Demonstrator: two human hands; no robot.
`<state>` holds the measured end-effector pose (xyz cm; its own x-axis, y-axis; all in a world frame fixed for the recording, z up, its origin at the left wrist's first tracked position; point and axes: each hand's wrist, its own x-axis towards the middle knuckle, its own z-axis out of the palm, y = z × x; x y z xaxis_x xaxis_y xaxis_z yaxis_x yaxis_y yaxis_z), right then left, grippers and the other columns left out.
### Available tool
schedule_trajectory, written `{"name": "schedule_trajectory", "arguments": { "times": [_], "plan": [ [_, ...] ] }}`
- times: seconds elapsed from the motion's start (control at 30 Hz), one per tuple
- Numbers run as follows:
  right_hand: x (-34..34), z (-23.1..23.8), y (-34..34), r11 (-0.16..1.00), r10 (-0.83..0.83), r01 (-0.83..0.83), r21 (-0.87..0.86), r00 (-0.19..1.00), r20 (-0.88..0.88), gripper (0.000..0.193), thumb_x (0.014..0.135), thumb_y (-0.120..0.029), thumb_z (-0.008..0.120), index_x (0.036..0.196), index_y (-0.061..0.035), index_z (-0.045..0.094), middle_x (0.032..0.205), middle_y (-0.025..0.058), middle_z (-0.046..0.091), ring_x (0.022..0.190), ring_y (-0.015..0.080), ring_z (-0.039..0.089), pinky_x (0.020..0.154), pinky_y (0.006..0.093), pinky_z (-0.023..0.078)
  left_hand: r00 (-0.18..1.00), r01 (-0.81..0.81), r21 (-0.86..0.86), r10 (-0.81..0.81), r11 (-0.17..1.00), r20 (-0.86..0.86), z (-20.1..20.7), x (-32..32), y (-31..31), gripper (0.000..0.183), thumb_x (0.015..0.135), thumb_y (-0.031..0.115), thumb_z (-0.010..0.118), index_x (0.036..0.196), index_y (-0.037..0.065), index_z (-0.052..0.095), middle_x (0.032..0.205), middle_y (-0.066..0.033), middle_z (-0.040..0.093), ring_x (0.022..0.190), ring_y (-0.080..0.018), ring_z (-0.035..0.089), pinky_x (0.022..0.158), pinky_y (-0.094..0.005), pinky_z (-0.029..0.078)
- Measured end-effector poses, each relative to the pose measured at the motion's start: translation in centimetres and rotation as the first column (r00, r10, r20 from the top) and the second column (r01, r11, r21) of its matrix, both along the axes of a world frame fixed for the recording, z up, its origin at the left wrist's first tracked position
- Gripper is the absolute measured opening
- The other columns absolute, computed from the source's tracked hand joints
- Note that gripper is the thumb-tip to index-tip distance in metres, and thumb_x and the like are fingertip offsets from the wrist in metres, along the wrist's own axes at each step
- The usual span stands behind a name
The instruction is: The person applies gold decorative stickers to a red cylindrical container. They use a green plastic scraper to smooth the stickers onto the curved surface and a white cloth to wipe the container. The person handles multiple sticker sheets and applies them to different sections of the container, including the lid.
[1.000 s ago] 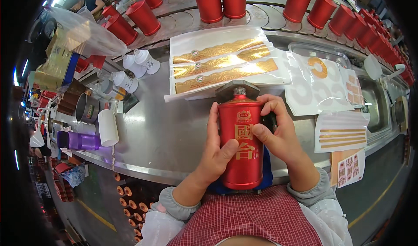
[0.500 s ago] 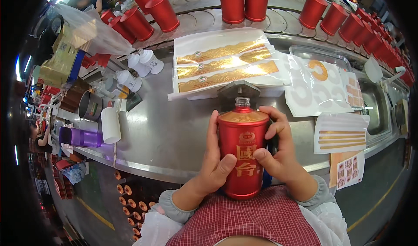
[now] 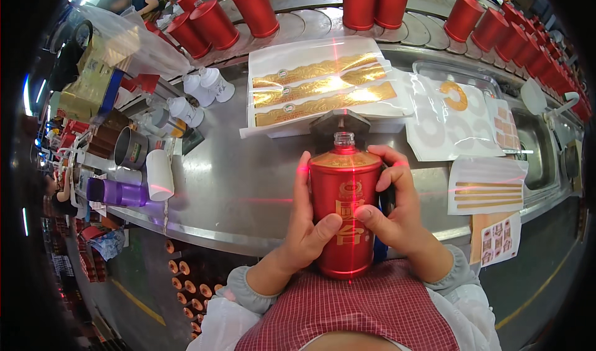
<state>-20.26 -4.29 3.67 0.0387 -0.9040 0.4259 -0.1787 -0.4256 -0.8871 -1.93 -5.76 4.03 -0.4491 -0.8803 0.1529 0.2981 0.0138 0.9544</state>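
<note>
Between both palms I hold a red bottle (image 3: 328, 193) upright at the table's front edge, its base close to my checked apron. It has gold characters on the front, a gold ring-shaped label round the shoulder and a bare glass neck. My left hand (image 3: 305, 227) wraps its left side, thumb across the front. On the other side my right hand (image 3: 400, 211) grips it, thumb pressed near the characters and fingers at the shoulder. A dark metal bracket (image 3: 321, 124) stands just behind the neck. Thin red light lines cross on the bottle.
Gold strip label sheets (image 3: 267, 81) lie behind the bracket, with a ring-label sheet (image 3: 456, 124) and narrow gold strips (image 3: 487, 196) to the right. White cups (image 3: 214, 84), a purple container (image 3: 118, 191) and a white roll (image 3: 159, 174) stand left. Red bottles (image 3: 256, 9) line the conveyor (image 3: 304, 22).
The conveyor bottles have shifted to the right. Red light lines now show across the bottle, hands and table. Both hands keep their grip, the right thumb slightly further inward.
</note>
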Motion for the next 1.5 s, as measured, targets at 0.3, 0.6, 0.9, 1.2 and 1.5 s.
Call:
{"name": "schedule_trajectory", "arguments": {
  "times": [0.3, 0.6, 0.9, 1.2, 1.5],
  "plan": [
    [0.0, 0.1, -0.1, 1.000, 0.003, -0.003, 0.013, 1.000, -0.001, 0.042, 0.081, -0.026, 0.075, 0.100, -0.0053, 0.043, 0.131, 0.0284, 0.039, 0.123, 0.0328, 0.041, 0.103, 0.0419, 0.033, 1.000, -0.015, 0.046, 0.016, 0.999, -0.009, 0.1, -0.2, 0.1, 0.096, 0.091, 0.033, 0.061, 0.149, 0.003, -0.009, 0.146, -0.0198, 0.027, 0.133, -0.0266, 0.035, 0.110, -0.0396, 0.029],
    [-0.4, -0.1, -0.1, 0.999, 0.030, -0.030, 0.038, 1.000, -0.001, 0.042, 0.085, -0.030, 0.072, 0.105, -0.0044, 0.045, 0.135, 0.0286, 0.038, 0.127, 0.0340, 0.040, 0.103, 0.0410, 0.034, 1.000, 0.018, -0.002, -0.018, 1.000, -0.021, -0.9, 0.1, -0.4, 0.093, 0.095, 0.046, 0.051, 0.149, 0.002, -0.011, 0.150, -0.0192, 0.023, 0.135, -0.0254, 0.032, 0.110, -0.0374, 0.028],
    [0.0, -1.2, -0.4, 0.994, -0.025, 0.028, 0.108, 0.999, -0.030, 0.046, 0.088, -0.034, 0.068, 0.114, -0.0032, 0.046, 0.143, 0.0327, 0.033, 0.132, 0.0389, 0.040, 0.105, 0.0403, 0.034, 0.997, -0.052, 0.106, 0.046, 0.993, 0.056, -1.2, -0.4, -1.2, 0.077, 0.100, 0.049, 0.034, 0.150, 0.001, 0.000, 0.147, -0.0162, 0.032, 0.131, -0.0230, 0.041, 0.107, -0.0372, 0.036],
    [-0.5, -1.1, -1.2, 0.995, -0.034, 0.035, 0.089, 0.999, -0.022, 0.057, 0.090, -0.037, 0.065, 0.126, 0.0014, 0.043, 0.141, 0.0299, 0.038, 0.131, 0.0366, 0.042, 0.105, 0.0392, 0.035, 0.995, 0.027, 0.091, -0.018, 0.995, -0.101, -2.3, -0.2, -2.6, 0.077, 0.102, 0.045, 0.035, 0.150, -0.002, -0.004, 0.151, -0.0170, 0.022, 0.137, -0.0220, 0.030, 0.112, -0.0339, 0.025],
    [0.0, -1.3, 0.4, 0.979, -0.018, 0.037, 0.203, 0.995, -0.096, 0.095, 0.082, -0.045, 0.071, 0.145, 0.0085, 0.023, 0.142, 0.0282, 0.038, 0.135, 0.0350, 0.038, 0.110, 0.0388, 0.031, 0.998, 0.057, 0.055, -0.057, 0.997, -0.015, -2.0, 0.3, -1.3, 0.093, 0.095, 0.037, 0.056, 0.149, -0.002, -0.009, 0.154, -0.0171, 0.013, 0.141, -0.0218, 0.021, 0.113, -0.0335, 0.020]
  ]
}}
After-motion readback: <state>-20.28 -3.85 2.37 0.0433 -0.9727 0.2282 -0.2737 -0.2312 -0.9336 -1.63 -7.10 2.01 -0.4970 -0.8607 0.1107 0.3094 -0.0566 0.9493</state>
